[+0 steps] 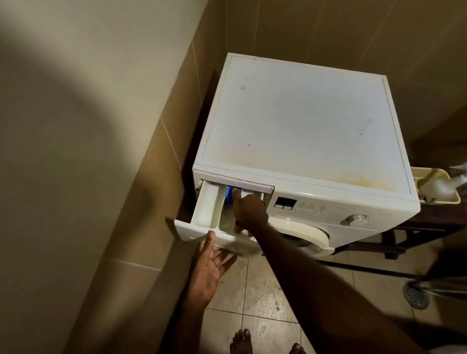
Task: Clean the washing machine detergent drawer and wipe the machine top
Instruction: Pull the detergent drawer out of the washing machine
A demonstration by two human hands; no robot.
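A white front-loading washing machine (363,202) stands in a tiled corner. Its flat top (300,120) shows a few dark specks and a yellowish stain near the front right edge. The detergent drawer (206,211) is pulled far out at the front left. My left hand (209,269) lies palm up under the drawer's front panel, fingers straight, thumb against the panel. My right hand (248,208) reaches into the drawer, its index finger pressing the blue piece (229,194) at the back; the other fingers are curled.
A beige wall runs close along the machine's left side. To the right, a cream tray (430,188) holds a white spray bottle (465,171) on a dark wooden stand (416,231). A floor drain (416,296) and my bare feet (267,353) are on the tiled floor.
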